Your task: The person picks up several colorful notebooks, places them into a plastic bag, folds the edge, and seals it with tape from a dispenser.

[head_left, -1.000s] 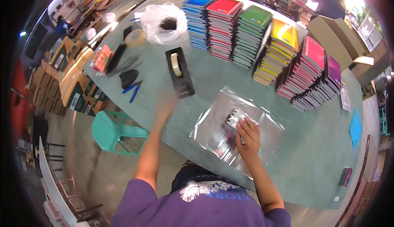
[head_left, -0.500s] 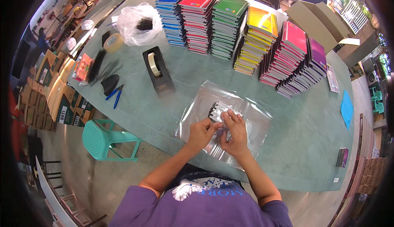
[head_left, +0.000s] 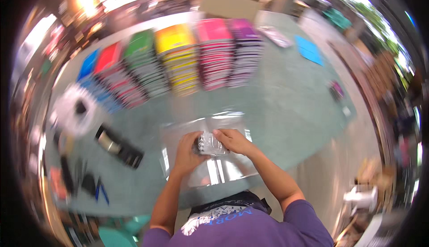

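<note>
Small packet (head_left: 210, 145) blurred between fingers (head_left: 221, 134)

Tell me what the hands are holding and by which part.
Both hands grip a small bundle wrapped in clear plastic: the left hand at its left end, the right hand at its right end, above the clear plastic sheet.

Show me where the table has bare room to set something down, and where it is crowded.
Free: the green table right of the hands, between the purple book stack and the near edge; also a strip between the stacks and the clear plastic sheet. Crowded: the left end, around the tape dispenser and white bag. Both left hand and right hand grip a small wrapped bundle.
</note>
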The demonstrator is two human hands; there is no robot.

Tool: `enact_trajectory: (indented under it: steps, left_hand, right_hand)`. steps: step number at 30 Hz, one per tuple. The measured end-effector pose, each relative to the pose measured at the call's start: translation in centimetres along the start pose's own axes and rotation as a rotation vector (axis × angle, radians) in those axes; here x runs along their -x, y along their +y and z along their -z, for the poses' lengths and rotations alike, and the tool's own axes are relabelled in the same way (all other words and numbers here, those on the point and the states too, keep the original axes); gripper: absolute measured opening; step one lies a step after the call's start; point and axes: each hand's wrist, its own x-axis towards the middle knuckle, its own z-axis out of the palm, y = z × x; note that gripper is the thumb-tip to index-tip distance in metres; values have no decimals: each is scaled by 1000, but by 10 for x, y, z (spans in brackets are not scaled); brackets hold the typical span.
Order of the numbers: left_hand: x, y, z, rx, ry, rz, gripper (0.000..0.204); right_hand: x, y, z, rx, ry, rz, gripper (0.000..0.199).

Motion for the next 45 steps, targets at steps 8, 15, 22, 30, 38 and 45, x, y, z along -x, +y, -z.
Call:
enact_trajectory:
  steps: [8,15,22,30,38,45]
  left_hand:
    - [-9,76,-230,-468,-359,-853,66]
    - [-31,40,-352,-591,-766,-860,57]
    - [-76,28,-392,-567,-437,-700,32]
    - [-76,13,-390,-632,-350,-681,32]
    - [-74,23,-406,-565,-420,-613,28]
    - [-90,17,-391,-243,-492,-557,11]
  right_hand:
    - [133,126,157,167,585,-225,76]
    - [153,257,256,587,723,-668,114]
    - [166,340,504,826,948,-581,118]
    - [125,382,600,650,863,-588,107]
    - [138,372,604,679,787,-752,108]
    - [110,101,438,-642,628,702,20]
